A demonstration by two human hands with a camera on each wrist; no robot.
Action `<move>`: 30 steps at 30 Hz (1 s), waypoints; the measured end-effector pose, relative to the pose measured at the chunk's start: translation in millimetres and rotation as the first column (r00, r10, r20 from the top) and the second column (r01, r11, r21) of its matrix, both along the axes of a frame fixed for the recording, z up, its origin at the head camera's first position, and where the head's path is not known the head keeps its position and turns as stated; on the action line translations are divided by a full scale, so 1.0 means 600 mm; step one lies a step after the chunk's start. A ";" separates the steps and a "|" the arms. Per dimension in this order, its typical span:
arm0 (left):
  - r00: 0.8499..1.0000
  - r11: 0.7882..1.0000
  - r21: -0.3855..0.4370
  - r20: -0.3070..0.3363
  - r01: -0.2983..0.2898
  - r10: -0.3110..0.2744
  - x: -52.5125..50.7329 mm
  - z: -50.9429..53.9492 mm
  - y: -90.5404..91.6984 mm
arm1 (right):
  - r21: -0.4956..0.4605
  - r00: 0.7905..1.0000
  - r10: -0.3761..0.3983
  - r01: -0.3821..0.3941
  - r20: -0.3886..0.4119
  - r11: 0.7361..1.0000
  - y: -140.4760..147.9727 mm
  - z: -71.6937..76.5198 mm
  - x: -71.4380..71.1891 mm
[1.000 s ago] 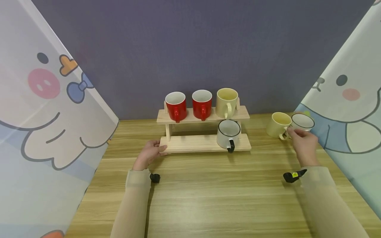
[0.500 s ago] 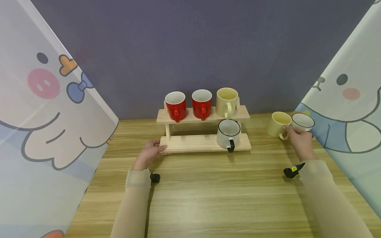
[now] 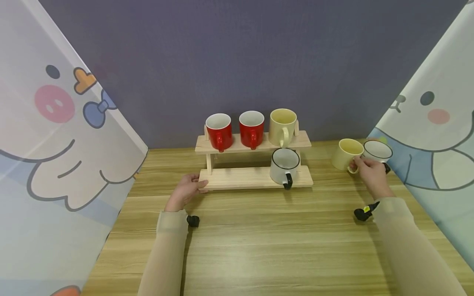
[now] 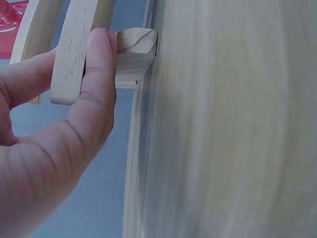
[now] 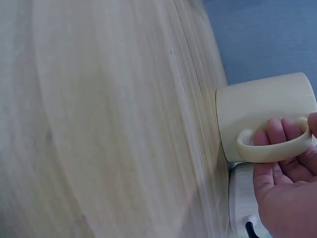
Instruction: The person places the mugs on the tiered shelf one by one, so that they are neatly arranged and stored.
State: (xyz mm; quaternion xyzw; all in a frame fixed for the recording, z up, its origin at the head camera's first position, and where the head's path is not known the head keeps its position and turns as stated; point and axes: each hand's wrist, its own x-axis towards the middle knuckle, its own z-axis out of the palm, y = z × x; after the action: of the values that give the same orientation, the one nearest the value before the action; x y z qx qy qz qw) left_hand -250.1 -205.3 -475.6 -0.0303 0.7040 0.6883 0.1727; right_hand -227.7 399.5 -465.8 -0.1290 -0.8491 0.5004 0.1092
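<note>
Rightmost yellow mug (image 3: 341, 159), handle (image 5: 275, 152) in right hand (image 3: 372, 175).

The left hand (image 3: 185, 192) grips a 2-tier rack (image 3: 240, 179), the right hand (image 3: 374, 176) a yellow mug (image 3: 342, 158).

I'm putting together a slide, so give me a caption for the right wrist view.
Right hand, fingers through the handle of a yellow mug, with a white mug close beside it.

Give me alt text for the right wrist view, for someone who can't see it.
The right hand holds a pale yellow mug by its handle, fingers curled through it; the mug stands on the wood-grain tabletop. A white mug shows beside it, partly hidden by the hand.
</note>
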 end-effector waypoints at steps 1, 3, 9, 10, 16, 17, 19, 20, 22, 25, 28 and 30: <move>1.000 1.000 0.001 0.000 -0.001 0.001 0.000 0.000 0.000 | -0.008 1.000 0.008 -0.008 -0.006 1.000 0.000 -0.001 -0.001; 1.000 1.000 0.003 0.001 -0.003 0.003 0.000 -0.001 0.001 | -0.012 1.000 0.019 -0.019 -0.019 1.000 0.000 -0.003 -0.003; 1.000 1.000 0.012 0.006 -0.009 0.009 0.000 -0.001 0.001 | -0.045 0.998 0.030 -0.033 -0.064 0.998 0.003 -0.008 -0.004; 1.000 1.000 0.015 0.007 -0.010 0.010 0.000 -0.001 0.001 | -0.051 0.997 0.036 -0.040 -0.067 0.998 0.003 -0.008 -0.003; 1.000 1.000 0.016 0.009 -0.002 0.001 -0.002 0.000 0.000 | -0.054 0.996 0.072 -0.075 -0.055 0.996 0.001 -0.006 0.007; 1.000 1.000 0.015 0.012 -0.001 0.001 -0.002 0.000 0.000 | -0.057 0.996 0.075 -0.077 -0.049 0.995 0.000 -0.005 0.009; 1.000 1.000 0.018 0.018 -0.001 0.001 -0.002 0.000 -0.001 | -0.054 0.995 0.091 -0.093 -0.035 0.994 -0.002 -0.003 0.012; 1.000 1.000 0.019 0.018 0.000 -0.001 -0.002 0.001 -0.001 | -0.064 0.994 0.101 -0.103 -0.037 0.993 -0.003 -0.001 0.014; 1.000 1.000 0.020 0.018 0.002 -0.002 -0.002 0.001 -0.001 | -0.071 0.992 0.118 -0.121 -0.042 0.990 -0.006 0.002 0.019; 1.000 1.000 0.024 0.017 0.003 -0.003 -0.002 0.000 -0.001 | -0.091 0.987 0.147 -0.153 -0.069 0.984 -0.010 0.011 0.030; 1.000 1.000 0.022 0.018 0.001 -0.001 -0.002 0.000 -0.002 | -0.097 0.980 0.176 -0.185 -0.093 0.978 -0.014 0.020 0.041; 1.000 1.000 0.020 0.019 -0.002 0.001 -0.002 -0.001 -0.003 | -0.104 0.975 0.199 -0.209 -0.103 0.972 -0.016 0.026 0.049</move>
State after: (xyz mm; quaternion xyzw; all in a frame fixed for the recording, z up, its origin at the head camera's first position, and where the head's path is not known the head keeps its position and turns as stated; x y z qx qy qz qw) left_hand -251.2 -206.8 -476.1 -0.0355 0.6954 0.6951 0.1792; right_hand -198.3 389.9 -450.2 -0.0238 -0.8221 0.5620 0.0886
